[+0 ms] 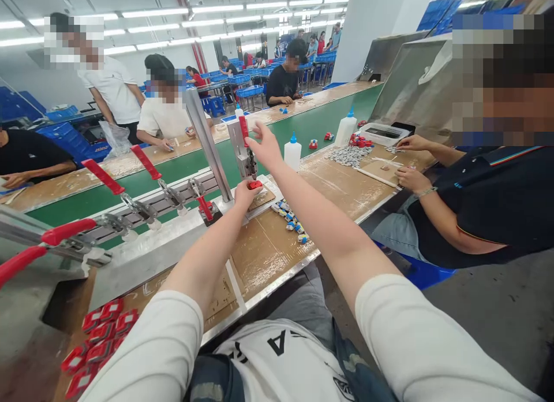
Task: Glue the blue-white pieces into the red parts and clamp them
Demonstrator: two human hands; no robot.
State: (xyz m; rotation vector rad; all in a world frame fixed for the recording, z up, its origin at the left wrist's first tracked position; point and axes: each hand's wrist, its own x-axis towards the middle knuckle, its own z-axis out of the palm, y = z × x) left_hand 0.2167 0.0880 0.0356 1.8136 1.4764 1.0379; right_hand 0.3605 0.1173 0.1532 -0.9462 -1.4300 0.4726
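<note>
My left hand (pixel 244 196) is closed on a small red plastic part (pixel 255 184), which sits at a pale fixture plate (pixel 265 195) below a toggle clamp (pixel 248 162). Its fingertips are partly hidden. My right hand (pixel 266 146) is raised beside the clamp's red handle (pixel 243 129), fingers apart, the fingertips at the handle's right side. Whether they press on it I cannot tell. The handle stands nearly upright. Just right of the plate lies a pile of small white, blue and yellow parts (pixel 294 222).
More red-handled toggle clamps (pixel 160 185) line a metal rail at left. Several red parts (pixel 101 338) lie at lower left. White glue bottles (pixel 293 152) stand by the green conveyor belt (pixel 277 133). At right a co-worker's hands (pixel 413 174) are near a heap of grey pieces (pixel 350 156).
</note>
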